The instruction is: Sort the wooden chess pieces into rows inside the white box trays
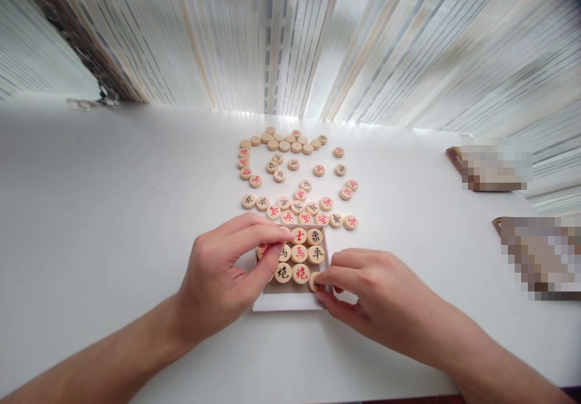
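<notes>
From head height, the view faces forward-down over the table (113, 180).

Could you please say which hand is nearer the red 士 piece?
Left. The left hand has a fingertip at the left edge of the red 士 piece; the right hand is farther, at the near right corner of the box.

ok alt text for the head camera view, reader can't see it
A person's left hand and right hand work at a shallow white box of round pieces with red or black characters; the right fingertips touch a piece by the box's right side. More pieces lie beyond on a white table, before a striped curtain.
</notes>
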### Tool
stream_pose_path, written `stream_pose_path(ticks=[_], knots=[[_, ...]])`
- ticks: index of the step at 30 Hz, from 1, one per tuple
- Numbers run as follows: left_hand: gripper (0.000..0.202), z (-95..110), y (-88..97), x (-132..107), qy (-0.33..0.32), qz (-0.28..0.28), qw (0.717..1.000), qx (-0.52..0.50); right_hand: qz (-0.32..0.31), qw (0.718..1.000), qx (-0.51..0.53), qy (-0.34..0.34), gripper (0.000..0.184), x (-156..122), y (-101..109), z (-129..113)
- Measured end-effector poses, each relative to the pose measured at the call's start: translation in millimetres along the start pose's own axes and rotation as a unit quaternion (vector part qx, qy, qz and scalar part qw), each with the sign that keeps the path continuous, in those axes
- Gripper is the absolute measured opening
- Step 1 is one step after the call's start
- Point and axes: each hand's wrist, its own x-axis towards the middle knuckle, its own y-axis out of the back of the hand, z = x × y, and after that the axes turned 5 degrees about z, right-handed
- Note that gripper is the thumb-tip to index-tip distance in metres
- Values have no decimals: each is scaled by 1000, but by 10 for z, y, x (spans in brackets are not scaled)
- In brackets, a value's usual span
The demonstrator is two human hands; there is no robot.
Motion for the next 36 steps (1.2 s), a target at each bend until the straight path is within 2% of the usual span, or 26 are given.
stream_pose_path(ticks=[9, 18, 21, 24, 26, 29, 31, 33, 36], knots=[[28, 22, -3, 25, -14, 4, 1000, 1, 39, 999, -1, -3, 18, 4, -65, 10], [29, 19, 4, 2, -8, 0, 1000, 3, 49, 999, 19, -1, 16, 11, -60, 29], [28, 7, 7, 5, -1, -5, 1000, 4, 86, 995, 57, 6, 14, 19, -30, 20], [27, -26, 32, 22, 2, -2, 1000, 13, 179, 979, 97, 0, 20, 67, 33, 43], [25, -63, 67, 42, 4, 7, 999, 32, 262, 961, 90, -21, 28, 114, 81, 105], [20, -130, 129, 77, 14, 35, 996, 78, 355, 926, 77, -104, 33, 181, 130, 276], [18, -172, 160, 94, 29, 47, 994, 96, 374, 907, 99, -164, 35, 212, 139, 418], [16, -204, 179, 101, 41, 53, 993, 98, 368, 899, 122, -204, 35, 232, 131, 547], [16, -224, 184, 94, 47, 49, 993, 99, 346, 901, 133, -225, 32, 249, 108, 674]])
